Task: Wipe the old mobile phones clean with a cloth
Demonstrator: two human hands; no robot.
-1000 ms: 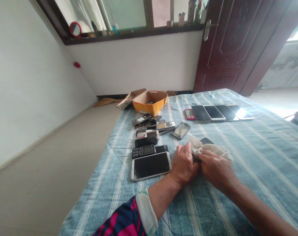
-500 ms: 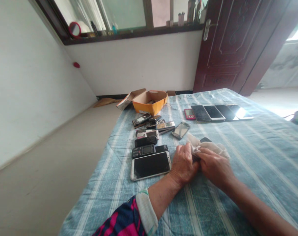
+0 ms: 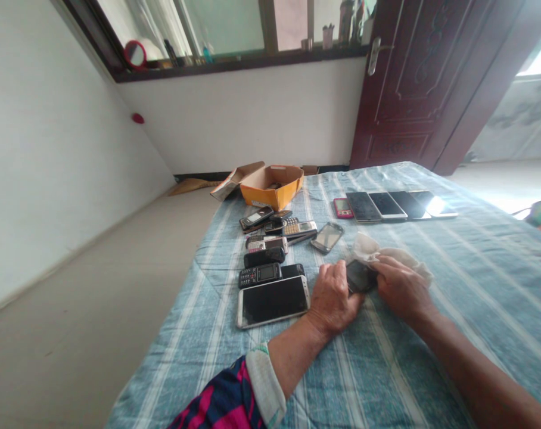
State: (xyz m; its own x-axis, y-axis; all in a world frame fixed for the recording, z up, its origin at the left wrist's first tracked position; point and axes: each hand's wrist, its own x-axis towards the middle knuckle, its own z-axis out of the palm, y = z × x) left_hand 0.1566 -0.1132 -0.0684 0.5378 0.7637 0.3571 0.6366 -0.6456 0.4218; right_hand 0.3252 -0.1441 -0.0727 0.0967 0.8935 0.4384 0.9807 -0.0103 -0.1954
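A dark phone [image 3: 358, 276] lies on the striped bed cover, with my left hand [image 3: 335, 298] closed around its left edge. My right hand [image 3: 404, 290] grips a whitish cloth [image 3: 402, 257] bunched over the phone's far right part, which hides that end of it. Close to my left hand rests a large white-framed smartphone [image 3: 274, 301] with a black screen. Just beyond it are a black keypad phone [image 3: 260, 274] and a dark phone [image 3: 292, 271]. A grey phone with a pale screen [image 3: 327, 237] lies a little farther off.
Several old phones [image 3: 268, 244] are heaped before an open orange box [image 3: 273, 189]. A row of smartphones [image 3: 387, 205] with a small pink phone [image 3: 343, 208] lies at the far right of the striped cover [image 3: 467, 286]. Behind stand a white wall and a dark red door [image 3: 409, 89].
My right hand has slid to the right with the cloth, moving away from my left hand. More of the phone's dark face now shows between them. The left hand has barely moved.
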